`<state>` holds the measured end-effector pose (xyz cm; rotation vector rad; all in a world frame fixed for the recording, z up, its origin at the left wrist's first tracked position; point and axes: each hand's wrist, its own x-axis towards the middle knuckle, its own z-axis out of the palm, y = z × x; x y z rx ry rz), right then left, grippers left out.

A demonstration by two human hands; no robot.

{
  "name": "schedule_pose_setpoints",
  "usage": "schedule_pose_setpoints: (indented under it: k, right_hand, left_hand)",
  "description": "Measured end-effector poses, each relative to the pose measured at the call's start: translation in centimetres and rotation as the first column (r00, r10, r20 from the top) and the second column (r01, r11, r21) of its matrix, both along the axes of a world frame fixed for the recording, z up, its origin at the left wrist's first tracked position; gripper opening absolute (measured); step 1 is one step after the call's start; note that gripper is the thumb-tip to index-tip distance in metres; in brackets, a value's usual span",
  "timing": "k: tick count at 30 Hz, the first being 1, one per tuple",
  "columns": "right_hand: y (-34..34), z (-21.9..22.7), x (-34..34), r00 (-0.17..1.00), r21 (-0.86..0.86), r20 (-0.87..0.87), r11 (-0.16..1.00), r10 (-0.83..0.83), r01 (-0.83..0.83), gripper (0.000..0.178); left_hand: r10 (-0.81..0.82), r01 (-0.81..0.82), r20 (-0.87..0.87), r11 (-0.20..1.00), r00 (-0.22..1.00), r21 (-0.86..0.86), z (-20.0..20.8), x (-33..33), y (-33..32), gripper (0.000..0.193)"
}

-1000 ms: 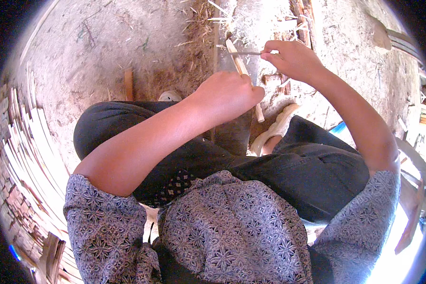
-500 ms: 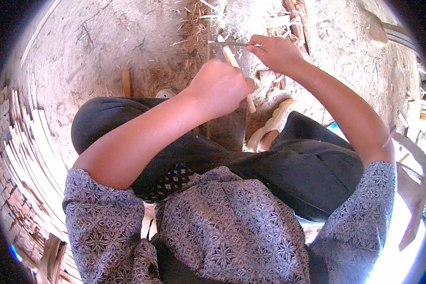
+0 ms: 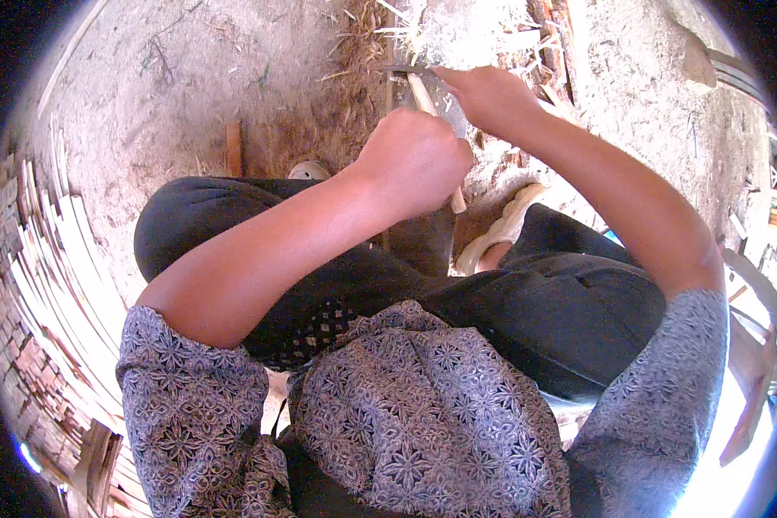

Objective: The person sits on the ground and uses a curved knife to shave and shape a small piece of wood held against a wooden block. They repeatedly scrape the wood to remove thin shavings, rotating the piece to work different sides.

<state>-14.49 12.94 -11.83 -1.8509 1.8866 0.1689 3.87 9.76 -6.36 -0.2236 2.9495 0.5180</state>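
My left hand (image 3: pixel 419 162) is closed in a fist round a pale wooden stick (image 3: pixel 422 95), which shows beyond the knuckles and again below the fist. The thin dark blade of a knife (image 3: pixel 399 68) lies crosswise at the stick's far end. My right hand (image 3: pixel 494 104) grips the knife from the right; its handle is hidden in the fingers. Whether the blade bites into the wood cannot be made out.
Wood shavings (image 3: pixel 397 33) litter the ground past my hands, beside some rough wood pieces (image 3: pixel 554 47). My feet in pale clogs (image 3: pixel 511 226) are close below. Many long pale strips (image 3: pixel 60 259) lie at the left. A curved wooden piece (image 3: pixel 755 371) is at the right.
My right hand has moved left with the knife, and the blade now crosses at the stick's far tip. My left hand, still round the stick, has shifted slightly right.
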Motion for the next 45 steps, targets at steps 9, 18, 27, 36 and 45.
schedule_pose_setpoints:
  k: [9,18,27,36,45]
  right_hand:
    - [1.6,4.9,-2.7,0.944,0.136,0.277,0.98,-0.179,0.145,0.03]
    - [3.6,0.1,-3.5,0.986,0.084,0.121,0.991,-0.112,0.102,0.026]
    - [2.0,1.8,-1.9,0.987,0.023,0.1,0.992,-0.126,0.124,0.025]
    - [4.0,2.4,-3.0,0.971,0.03,0.178,0.987,-0.158,0.155,0.028]
    - [0.8,-0.8,-2.4,0.985,-0.058,0.141,0.992,-0.1,0.109,0.03]
  left_hand:
    - [-0.022,0.022,0.001,0.999,1.0,0.041,-0.2,1.3,-0.6,0.014]
    - [-0.034,0.033,0.027,0.999,0.999,0.032,-0.2,0.4,-0.1,0.014]
    - [-0.017,0.017,0.068,1.0,0.998,0.004,0.6,-0.2,-0.4,0.015]
    - [0.039,-0.039,0.011,0.996,0.999,0.076,0.6,0.1,-0.5,0.017]
    - [-0.006,0.006,0.054,1.0,0.999,0.016,1.1,-0.1,-0.6,0.015]
